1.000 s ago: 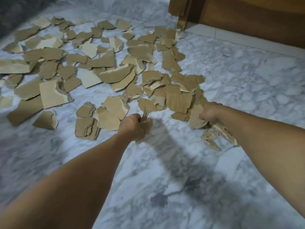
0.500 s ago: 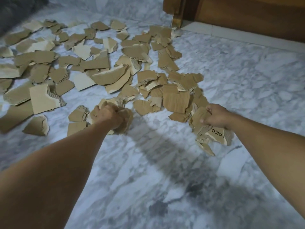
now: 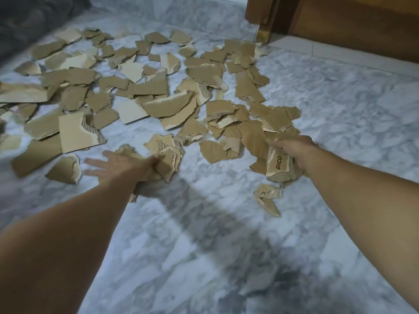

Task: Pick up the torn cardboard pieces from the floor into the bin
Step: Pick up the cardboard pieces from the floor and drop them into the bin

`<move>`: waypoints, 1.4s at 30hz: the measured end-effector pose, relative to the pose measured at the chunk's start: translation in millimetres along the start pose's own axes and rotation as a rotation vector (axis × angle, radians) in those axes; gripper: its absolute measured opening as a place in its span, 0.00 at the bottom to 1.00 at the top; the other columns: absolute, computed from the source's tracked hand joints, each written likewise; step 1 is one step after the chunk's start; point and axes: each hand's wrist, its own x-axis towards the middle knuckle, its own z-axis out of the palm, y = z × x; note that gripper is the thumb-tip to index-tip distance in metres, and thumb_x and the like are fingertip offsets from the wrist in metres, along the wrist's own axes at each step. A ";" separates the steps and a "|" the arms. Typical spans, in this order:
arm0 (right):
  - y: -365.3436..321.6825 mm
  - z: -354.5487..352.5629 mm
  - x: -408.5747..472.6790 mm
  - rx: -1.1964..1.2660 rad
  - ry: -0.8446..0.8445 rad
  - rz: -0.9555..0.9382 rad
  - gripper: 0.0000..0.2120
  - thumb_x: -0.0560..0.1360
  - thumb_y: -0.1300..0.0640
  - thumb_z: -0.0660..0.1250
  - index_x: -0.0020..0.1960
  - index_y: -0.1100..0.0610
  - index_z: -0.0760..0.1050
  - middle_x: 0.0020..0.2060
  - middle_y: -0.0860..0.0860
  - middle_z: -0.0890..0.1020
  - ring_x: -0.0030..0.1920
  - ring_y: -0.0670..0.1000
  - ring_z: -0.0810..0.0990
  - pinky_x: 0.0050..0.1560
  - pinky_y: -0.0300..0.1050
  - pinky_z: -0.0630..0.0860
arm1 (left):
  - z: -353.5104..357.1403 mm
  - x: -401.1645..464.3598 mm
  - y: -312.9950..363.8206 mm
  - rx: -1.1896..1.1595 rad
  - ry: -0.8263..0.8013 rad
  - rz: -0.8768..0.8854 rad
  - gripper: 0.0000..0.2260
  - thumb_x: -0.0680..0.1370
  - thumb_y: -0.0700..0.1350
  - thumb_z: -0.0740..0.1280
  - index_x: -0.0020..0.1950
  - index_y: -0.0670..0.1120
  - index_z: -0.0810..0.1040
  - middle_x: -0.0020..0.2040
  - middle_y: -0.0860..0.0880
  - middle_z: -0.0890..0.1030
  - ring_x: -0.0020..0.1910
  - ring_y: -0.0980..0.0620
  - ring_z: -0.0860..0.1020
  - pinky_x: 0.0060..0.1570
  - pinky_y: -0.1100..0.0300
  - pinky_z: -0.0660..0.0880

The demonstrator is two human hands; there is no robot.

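Several torn cardboard pieces lie scattered over the marble floor, mostly at the left and centre. My left hand is low over the near edge of the scatter. Its thumb pinches a small stack of pieces against the palm while its blurred fingers spread out to the left, toward a loose piece. My right hand grips a bundle of pieces, among them one printed "PICO". No bin is in view.
Wooden furniture stands along the far right, with a leg at the edge of the scatter. A dark object fills the far left corner. Two small scraps lie below my right hand. The near floor is bare marble.
My left hand has moved left along the near edge of the pile with its stack, and its fingers have spread out. My right hand stays in place, still holding its bundle.
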 end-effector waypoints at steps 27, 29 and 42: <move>-66.1 82.1 -66.7 0.176 -0.588 -0.084 0.28 0.61 0.60 0.83 0.58 0.63 0.77 0.47 0.61 0.86 0.46 0.62 0.86 0.53 0.65 0.80 | -11.9 -24.9 15.2 -0.679 -0.484 0.285 0.17 0.67 0.38 0.77 0.48 0.43 0.71 0.40 0.45 0.74 0.34 0.50 0.72 0.30 0.59 0.72; -66.8 89.3 -73.7 0.178 -0.660 -0.028 0.24 0.64 0.61 0.81 0.57 0.65 0.78 0.47 0.62 0.86 0.48 0.63 0.86 0.55 0.65 0.79 | -11.9 -29.2 13.9 -0.720 -0.483 0.283 0.09 0.70 0.34 0.70 0.43 0.42 0.71 0.38 0.44 0.73 0.31 0.48 0.70 0.23 0.63 0.70; -151.8 19.7 -153.6 0.240 -0.650 -0.131 0.24 0.62 0.64 0.79 0.57 0.65 0.78 0.43 0.61 0.86 0.44 0.60 0.86 0.51 0.59 0.82 | -162.1 -35.3 -11.3 -0.809 -0.344 0.348 0.10 0.68 0.30 0.71 0.43 0.42 0.76 0.39 0.44 0.77 0.32 0.48 0.74 0.26 0.63 0.72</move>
